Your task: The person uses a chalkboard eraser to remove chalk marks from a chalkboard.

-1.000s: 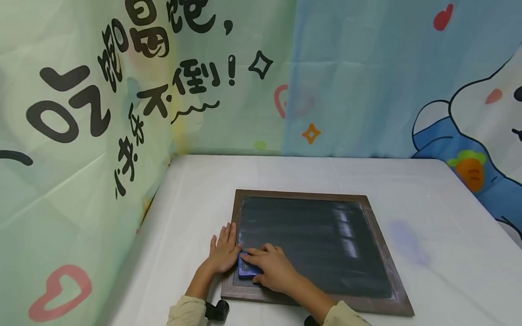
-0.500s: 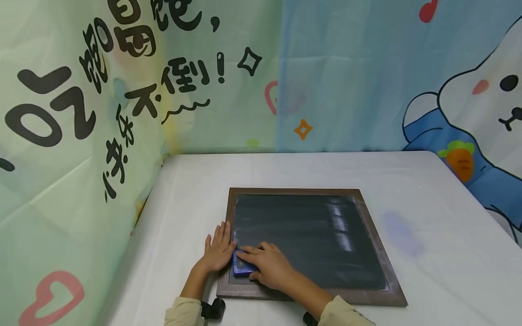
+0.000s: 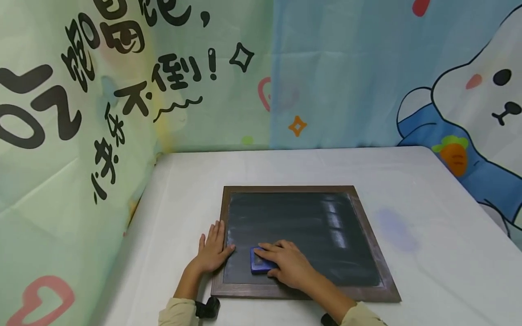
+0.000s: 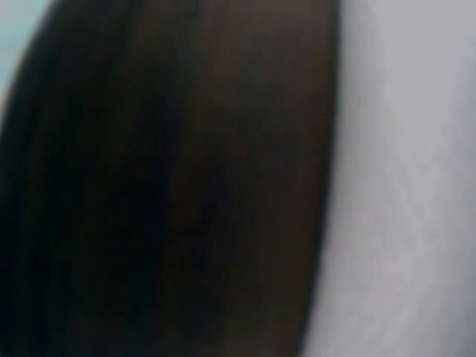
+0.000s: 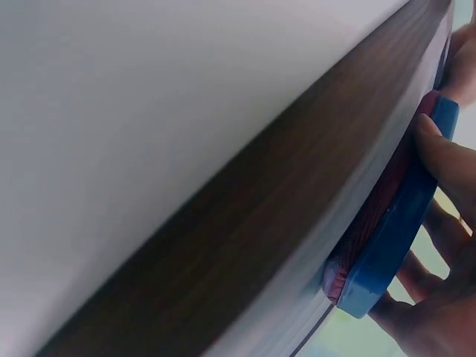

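Note:
A chalkboard [image 3: 281,217] in a brown wooden frame lies on the table. My right hand [image 3: 290,265] grips a blue board eraser [image 3: 258,264] against the lower left part of the dark surface. In the right wrist view, the thumb lies along one side of the eraser [image 5: 398,238] and the fingers are at the other. Its dark reddish pad faces the board. My left hand [image 3: 212,252] rests with fingers extended on the left side of the frame, thumb pointing toward the eraser. Brown frame [image 4: 245,178] fills much of the blurred left wrist view, where the left hand does not show.
White cloth [image 3: 432,253] covers the table, with a faint bluish stain [image 3: 397,230] right of the board. Printed curtains [image 3: 346,81] stand along the back and left edges. Dark wrist devices [image 3: 208,308] sit near both sleeves. Faint smears mark the board.
The right hand has slid the eraser from the board's left edge to the right. My left hand stays on the frame. The head view has shifted slightly.

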{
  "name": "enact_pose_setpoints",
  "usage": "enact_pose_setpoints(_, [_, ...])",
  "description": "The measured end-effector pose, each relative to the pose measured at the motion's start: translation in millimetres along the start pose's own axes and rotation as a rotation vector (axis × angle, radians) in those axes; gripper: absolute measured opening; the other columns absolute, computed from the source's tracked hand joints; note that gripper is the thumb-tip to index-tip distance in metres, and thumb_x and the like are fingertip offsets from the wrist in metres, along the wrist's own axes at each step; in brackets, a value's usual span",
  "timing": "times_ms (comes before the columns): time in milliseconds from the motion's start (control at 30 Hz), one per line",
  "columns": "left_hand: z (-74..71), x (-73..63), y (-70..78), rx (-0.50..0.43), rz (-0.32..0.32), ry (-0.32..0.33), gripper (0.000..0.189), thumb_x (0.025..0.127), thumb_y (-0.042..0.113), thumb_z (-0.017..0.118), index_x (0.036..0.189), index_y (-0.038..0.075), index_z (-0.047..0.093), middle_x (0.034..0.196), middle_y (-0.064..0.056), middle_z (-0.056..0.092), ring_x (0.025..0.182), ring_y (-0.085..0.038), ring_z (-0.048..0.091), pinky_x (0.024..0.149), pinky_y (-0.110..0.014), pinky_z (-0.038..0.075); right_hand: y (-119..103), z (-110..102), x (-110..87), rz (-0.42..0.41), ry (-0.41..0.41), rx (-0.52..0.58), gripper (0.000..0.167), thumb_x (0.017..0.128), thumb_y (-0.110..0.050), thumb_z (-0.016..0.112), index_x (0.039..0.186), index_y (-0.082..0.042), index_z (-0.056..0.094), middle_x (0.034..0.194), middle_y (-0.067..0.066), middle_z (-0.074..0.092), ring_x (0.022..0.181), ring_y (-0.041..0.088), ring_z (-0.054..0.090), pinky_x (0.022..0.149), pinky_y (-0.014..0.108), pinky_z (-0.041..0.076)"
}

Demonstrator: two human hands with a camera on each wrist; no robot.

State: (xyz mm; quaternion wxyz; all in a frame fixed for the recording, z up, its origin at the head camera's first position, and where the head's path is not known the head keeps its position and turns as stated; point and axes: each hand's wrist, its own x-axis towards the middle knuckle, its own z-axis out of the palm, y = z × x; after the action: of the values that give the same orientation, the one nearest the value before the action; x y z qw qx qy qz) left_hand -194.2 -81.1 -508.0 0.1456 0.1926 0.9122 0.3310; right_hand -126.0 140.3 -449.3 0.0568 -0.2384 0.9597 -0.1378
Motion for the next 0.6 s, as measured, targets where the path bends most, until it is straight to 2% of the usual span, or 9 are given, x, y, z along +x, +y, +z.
enact_pose_setpoints(233, [-1.1, -0.8, 1.2, -0.01, 0.002, -0.001, 0.071, 0.095, 0.03, 0.042, 0.143, -0.007, 0.005, 0.15, -0.027, 0.005, 0.139, -0.04, 0.001, 0.105, -0.06, -0.002, 33.9, -14.6, -29.6, 0.049, 0.019, -0.027, 0.058, 0.072, -0.022, 0.074, 0.127, -0.017, 0.056, 0.132, 0.006, 0.053, 0.103, 0.025, 0.053, 0.091, 0.047, 0.041])
enact_pose_setpoints(600, [-0.5, 0.1, -2.2, -0.011, -0.004, -0.012, 0.071, 0.095, 0.031, 0.042, 0.144, -0.006, 0.005, 0.15, -0.026, 0.005, 0.139, -0.039, 0.002, 0.106, -0.059, -0.001, 88.6, -31.7, -78.1, 0.016, 0.059, -0.074, 0.06, 0.068, -0.022, 0.076, 0.125, -0.015, 0.057, 0.128, 0.01, 0.055, 0.1, 0.028, 0.054, 0.083, 0.049, 0.046])
